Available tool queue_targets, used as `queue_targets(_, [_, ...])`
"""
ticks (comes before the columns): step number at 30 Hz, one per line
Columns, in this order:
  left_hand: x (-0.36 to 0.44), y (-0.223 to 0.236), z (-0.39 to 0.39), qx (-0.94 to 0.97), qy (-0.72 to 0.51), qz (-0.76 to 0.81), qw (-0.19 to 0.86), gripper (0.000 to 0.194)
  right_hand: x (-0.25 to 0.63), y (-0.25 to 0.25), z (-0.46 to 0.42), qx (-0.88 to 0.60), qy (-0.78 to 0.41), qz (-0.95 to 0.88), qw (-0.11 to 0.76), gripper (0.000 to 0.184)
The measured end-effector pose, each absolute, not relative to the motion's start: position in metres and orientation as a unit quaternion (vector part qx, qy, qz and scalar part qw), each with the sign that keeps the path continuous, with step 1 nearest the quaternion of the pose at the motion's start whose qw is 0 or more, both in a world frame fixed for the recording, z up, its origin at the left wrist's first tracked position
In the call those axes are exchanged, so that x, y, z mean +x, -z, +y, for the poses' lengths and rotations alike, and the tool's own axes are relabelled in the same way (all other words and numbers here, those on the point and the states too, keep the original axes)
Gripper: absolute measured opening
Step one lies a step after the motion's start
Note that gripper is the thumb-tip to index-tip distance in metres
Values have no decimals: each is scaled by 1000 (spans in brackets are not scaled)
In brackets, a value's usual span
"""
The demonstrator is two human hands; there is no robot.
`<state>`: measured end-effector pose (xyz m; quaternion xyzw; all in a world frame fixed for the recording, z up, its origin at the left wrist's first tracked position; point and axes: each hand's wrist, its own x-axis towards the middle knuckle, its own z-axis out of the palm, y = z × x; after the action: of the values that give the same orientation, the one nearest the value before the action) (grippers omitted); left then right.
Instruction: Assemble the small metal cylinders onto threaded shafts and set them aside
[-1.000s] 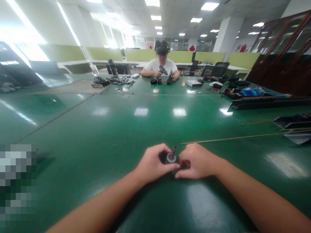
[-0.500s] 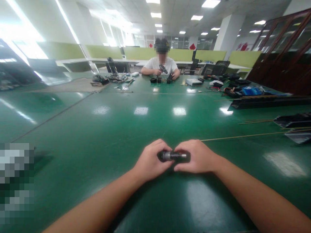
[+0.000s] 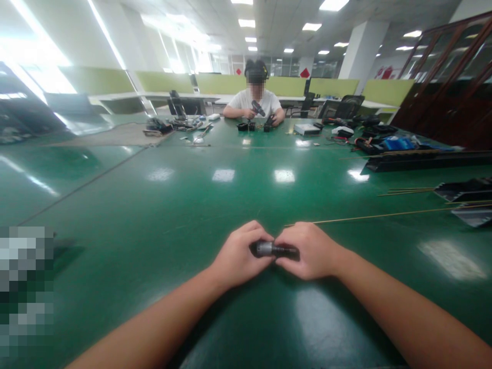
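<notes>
In my head view, the only one I have, the black-and-silver cylindrical part lies crosswise at lower centre of the frame, above the green tabletop. My left hand is clamped around its silver end; my right hand grips the dark end, the fingertips of both almost meeting. A brass-coloured rod stretches toward the right edge. I judge the step in hand to be two-handed work on the part; the next move calls for a firm left hold while the right fingers work.
</notes>
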<state>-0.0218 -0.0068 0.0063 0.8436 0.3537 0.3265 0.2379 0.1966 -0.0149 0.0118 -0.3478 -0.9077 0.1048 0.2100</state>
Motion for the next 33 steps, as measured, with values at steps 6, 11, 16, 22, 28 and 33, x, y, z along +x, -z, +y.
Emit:
queue_targets(6, [-20,-5,-7,843,-329,351,240,10,196,-11,-14,-343,-105,-910,206,13])
queue_targets(11, [-21,-4,-6,842,-327,354,244,13,195,-9,-14,-331,-104,-915,203,13])
queue_targets(16, [-22,-5,-6,841,-327,356,245,12,194,-9,-14,-334,-98,-914,209,14])
queue_targets(22, [-23,-4,-4,842,-326,358,237,13,194,-8,-14,-338,-87,-915,200,13])
queue_targets(28, [-23,-4,-3,836,-327,372,234,12,193,-10,-15,-358,-78,-910,193,12])
queue_targets(33, [-24,-4,-3,834,-328,378,232,11,194,-11,-15,-362,-75,-909,191,12])
